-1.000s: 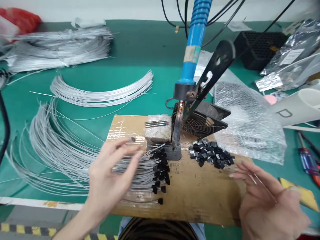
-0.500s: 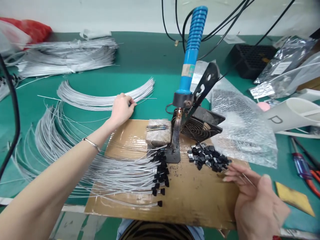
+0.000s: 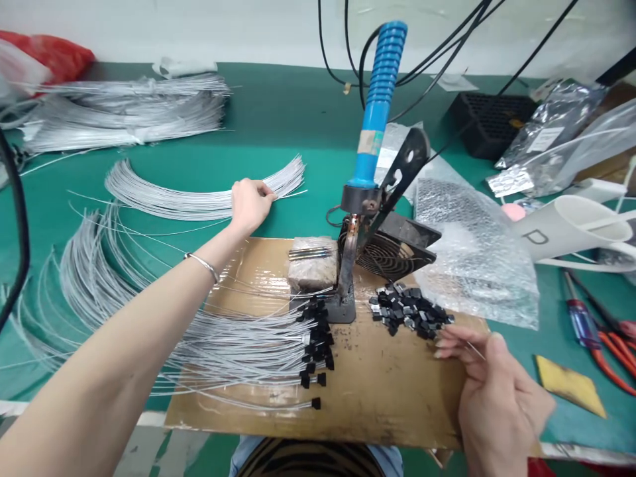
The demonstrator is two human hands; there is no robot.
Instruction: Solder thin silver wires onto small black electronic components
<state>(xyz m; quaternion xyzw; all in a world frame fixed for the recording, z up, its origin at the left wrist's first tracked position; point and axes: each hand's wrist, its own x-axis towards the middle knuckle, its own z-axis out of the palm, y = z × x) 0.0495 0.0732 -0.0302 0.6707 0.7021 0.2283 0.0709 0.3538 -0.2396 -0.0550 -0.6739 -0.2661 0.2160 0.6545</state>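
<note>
Mat (image 3: 278,132): was green
Cup (image 3: 571,215): read "D", three o'clock
Left hand (image 3: 250,207): pinched wire (image 3: 297,193), ten o'clock
Right hand (image 3: 497,391): grasped slim tool (image 3: 476,351), four o'clock

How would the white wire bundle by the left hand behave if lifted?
The white wire bundle probably flexes springily, as it holds a smooth curve. It may fan apart, since no tie shows around it. Thin strands suggest little weight.
</note>
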